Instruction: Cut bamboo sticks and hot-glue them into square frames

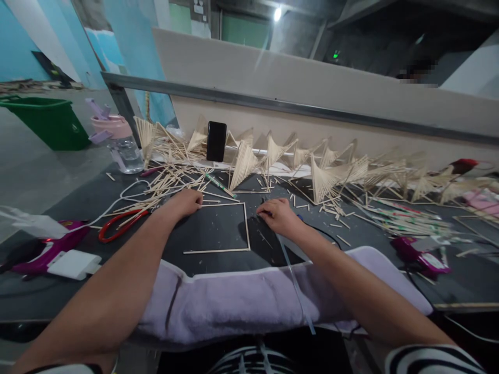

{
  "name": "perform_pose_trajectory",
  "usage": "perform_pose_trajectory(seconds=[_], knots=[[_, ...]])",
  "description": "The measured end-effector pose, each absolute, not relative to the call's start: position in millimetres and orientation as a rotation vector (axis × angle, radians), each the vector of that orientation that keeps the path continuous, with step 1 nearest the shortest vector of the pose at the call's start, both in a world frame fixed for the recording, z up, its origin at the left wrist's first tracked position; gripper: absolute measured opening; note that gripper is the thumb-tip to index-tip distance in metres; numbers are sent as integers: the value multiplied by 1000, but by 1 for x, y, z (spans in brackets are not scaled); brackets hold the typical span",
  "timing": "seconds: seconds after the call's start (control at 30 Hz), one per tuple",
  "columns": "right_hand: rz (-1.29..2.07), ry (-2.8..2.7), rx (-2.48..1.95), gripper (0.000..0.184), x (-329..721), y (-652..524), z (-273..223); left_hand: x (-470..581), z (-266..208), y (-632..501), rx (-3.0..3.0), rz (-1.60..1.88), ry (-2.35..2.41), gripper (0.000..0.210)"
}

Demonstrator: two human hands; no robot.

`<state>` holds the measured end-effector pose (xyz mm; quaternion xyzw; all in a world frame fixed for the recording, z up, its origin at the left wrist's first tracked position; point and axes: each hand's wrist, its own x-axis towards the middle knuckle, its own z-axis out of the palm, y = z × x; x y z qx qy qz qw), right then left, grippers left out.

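Observation:
A three-sided outline of thin wooden sticks [247,226] lies on the dark tabletop, its left side unclosed. My left hand [187,203] is closed at the left end of the upper wooden stick [224,204], fingertips pressed to it. To the right of the outline, my right hand [279,215] is curled, apart from the sticks. Under it is what looks like a hot glue gun [300,218], mostly hidden, showing a bit of blue and a dark tip. A long translucent glue stick [293,280] trails from below the wrist over a lilac towel [237,298].
Loose sticks [167,179] pile up behind my left hand, near red-handled scissors [117,228]. Fanned stick models [323,179] line the back, with a phone [216,141] standing among them. A bottle [125,148] and purple power strips [423,257] sit at the sides.

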<state>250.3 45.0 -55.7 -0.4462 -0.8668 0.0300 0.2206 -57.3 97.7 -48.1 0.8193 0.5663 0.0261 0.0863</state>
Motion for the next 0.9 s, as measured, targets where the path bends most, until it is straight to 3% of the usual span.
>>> perform_pose_trajectory(seconds=[0.37, 0.9], knots=[[634, -2098, -1277, 14, 249, 34, -37, -59, -43, 96, 2444, 16, 1657, 18], [687, -1962, -1302, 19, 259, 38, -40, -55, -52, 103, 2498, -137, 1774, 21]])
